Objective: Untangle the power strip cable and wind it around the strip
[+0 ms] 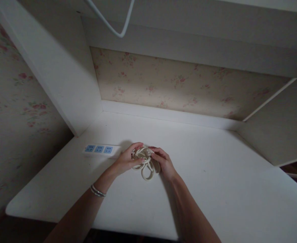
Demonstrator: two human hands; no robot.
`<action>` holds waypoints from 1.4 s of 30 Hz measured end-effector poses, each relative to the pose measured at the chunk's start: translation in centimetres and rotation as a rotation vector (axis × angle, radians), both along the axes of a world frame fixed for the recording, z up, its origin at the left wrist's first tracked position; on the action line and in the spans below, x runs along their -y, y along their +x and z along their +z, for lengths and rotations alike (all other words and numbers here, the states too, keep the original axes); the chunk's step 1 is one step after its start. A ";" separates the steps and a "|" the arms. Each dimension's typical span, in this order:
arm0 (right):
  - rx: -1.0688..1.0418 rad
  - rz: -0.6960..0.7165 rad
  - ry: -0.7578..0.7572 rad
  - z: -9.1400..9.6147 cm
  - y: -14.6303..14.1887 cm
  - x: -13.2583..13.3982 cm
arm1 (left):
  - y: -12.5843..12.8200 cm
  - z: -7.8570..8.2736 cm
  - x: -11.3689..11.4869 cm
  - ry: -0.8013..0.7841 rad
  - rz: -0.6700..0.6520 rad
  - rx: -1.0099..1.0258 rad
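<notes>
Two hands meet over a cream cord bundle (146,162) that rests on the white desk (214,175) just to the right of a power strip (100,149) with three blue sockets. The left hand (126,162), the one nearer the strip, has its fingers curled around the bundle's strip-side edge. The right hand (165,162) closes on the side away from the strip, its fingertips pinching the upper windings. The bundle thus lies directly between the palms, touching both, with neither hand having any reach to make. Its loops hang slightly longer toward the person than across, roughly at right angles to the strip's long axis. Whether the cord runs on into the strip cannot be told (the left hand covers the strip's near end). A bracelet (97,191) circles the left wrist, nearer the person than the strip. Beyond the strip rises a white side panel (67,77), and high above it hangs a white cable (113,28). Nothing lies between the strip and the bundle apart from the left hand.
</notes>
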State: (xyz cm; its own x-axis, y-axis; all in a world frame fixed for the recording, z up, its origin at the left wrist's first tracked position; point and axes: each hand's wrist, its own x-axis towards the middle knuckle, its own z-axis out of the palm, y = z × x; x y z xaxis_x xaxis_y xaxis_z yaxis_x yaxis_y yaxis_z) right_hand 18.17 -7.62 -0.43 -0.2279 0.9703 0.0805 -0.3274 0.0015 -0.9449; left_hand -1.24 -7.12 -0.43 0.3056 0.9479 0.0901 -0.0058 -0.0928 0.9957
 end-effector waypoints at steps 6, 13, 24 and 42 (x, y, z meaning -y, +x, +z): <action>0.003 0.018 0.005 0.0 -0.1 0.1 | 0.0 -0.3 -0.5 0.060 0.109 -0.045; 0.039 0.048 0.016 -0.1 0.3 -0.1 | -0.3 -0.4 -0.4 0.163 0.022 -0.108; -0.050 0.062 -0.033 0.0 0.4 0.1 | -0.6 0.4 0.4 0.281 0.013 -0.270; -0.016 0.012 -0.004 0.0 0.3 0.3 | 0.6 0.2 0.0 0.276 0.080 -0.232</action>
